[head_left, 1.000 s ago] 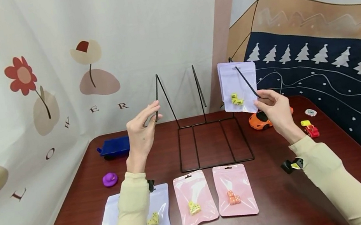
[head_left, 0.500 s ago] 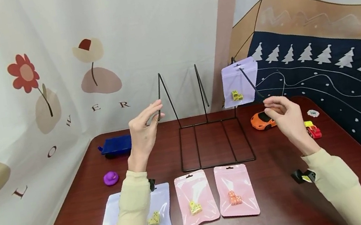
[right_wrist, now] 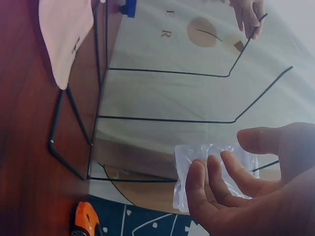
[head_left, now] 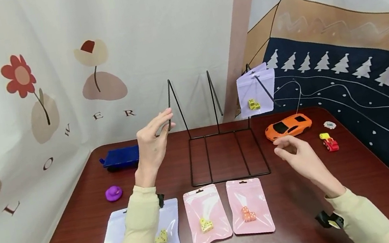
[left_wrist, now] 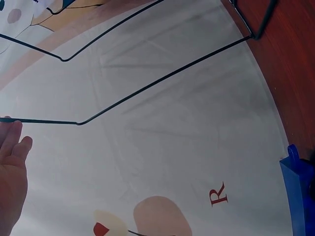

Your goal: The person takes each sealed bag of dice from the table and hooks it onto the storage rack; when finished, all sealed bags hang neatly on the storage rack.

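Observation:
My left hand (head_left: 154, 145) pinches the tip of the left prong of a black wire rack (head_left: 208, 159). On the rack's right prong hang lavender zip pouches (head_left: 244, 86), one behind another, the front one showing yellow dice (head_left: 254, 104). My right hand (head_left: 301, 157) is below and right of that prong, fingers loosely bent and holding nothing. In the right wrist view its fingers overlap a hanging pouch (right_wrist: 182, 160). Two pink pouches, one with yellow dice (head_left: 206, 224) and one with orange dice (head_left: 248, 215), lie before the rack. Lavender pouches (head_left: 167, 213) lie partly hidden under my left forearm.
A blue toy trailer (head_left: 120, 158) and a purple rubber duck (head_left: 114, 193) are on the left of the table. At the right are an orange toy car (head_left: 288, 126), a small red and yellow toy vehicle (head_left: 330, 143) and a white round token (head_left: 329, 125).
My right hand has let go at the right prong and moved down, away from it. The front lavender pouch now hangs on that prong, apart from the one behind. My left hand stays at the left prong.

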`<state>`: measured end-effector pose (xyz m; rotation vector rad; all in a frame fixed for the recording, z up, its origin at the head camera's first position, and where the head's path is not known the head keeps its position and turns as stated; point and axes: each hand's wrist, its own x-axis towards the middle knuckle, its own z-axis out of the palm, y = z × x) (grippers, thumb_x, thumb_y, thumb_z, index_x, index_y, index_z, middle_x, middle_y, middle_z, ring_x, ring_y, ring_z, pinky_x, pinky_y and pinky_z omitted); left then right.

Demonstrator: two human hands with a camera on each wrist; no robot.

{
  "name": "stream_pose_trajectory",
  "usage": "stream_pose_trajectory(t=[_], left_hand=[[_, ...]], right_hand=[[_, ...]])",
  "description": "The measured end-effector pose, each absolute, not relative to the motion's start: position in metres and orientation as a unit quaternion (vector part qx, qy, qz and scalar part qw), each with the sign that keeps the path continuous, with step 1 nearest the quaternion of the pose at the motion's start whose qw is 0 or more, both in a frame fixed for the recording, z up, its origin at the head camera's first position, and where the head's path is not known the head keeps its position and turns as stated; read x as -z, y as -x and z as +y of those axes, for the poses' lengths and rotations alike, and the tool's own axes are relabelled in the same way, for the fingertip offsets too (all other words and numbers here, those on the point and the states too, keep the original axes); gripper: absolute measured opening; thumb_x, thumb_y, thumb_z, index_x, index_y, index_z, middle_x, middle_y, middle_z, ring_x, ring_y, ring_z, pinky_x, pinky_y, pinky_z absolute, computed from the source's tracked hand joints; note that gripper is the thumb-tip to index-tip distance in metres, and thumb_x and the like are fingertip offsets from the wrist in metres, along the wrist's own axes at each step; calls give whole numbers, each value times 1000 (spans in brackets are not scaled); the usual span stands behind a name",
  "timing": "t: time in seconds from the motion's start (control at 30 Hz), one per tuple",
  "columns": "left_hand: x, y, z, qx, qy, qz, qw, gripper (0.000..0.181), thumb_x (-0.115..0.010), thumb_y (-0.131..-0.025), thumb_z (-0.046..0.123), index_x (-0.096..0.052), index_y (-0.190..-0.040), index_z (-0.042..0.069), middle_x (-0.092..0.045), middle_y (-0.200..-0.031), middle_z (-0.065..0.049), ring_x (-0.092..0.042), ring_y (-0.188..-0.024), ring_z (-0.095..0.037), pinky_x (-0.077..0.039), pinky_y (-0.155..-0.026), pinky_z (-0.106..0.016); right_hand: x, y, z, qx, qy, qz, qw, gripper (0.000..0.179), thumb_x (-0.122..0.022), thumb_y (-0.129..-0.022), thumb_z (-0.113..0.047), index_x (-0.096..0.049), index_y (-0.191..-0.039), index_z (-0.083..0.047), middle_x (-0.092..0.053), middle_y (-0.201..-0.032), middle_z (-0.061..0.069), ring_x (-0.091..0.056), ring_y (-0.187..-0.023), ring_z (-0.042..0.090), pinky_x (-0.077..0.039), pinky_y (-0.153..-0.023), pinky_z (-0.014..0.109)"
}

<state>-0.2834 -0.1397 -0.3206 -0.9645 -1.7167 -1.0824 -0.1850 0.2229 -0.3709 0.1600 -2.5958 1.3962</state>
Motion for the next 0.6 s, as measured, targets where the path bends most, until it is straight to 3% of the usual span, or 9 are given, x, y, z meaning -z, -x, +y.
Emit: stream_pose_trajectory(t=[0.27,0.6], left_hand=[[320,284,-139,434,393,-687,430,29,-64,-81,-14,-69,-108,-6,-65,-115,-17,-63,-103,-31,-44,-100,-38],[325,284,-141,449,373,-685,436,31,-65,-80,-15,-70,-108,-3,-65,-116,-14,-68,-88,-26,-45,-99,-38]], right_hand=[[388,175,214,-439,-92,-892,57,20,-64,-92,-12,-61,-109,-3,-61,-92,6,-55,-78,19,-48,-61,27],[405,165,201,-415,-158,-892,-88,20,-64,-89,-12,-60,-106,-2,-58,-84,2,-54,-78,19,-48,-61,29]])
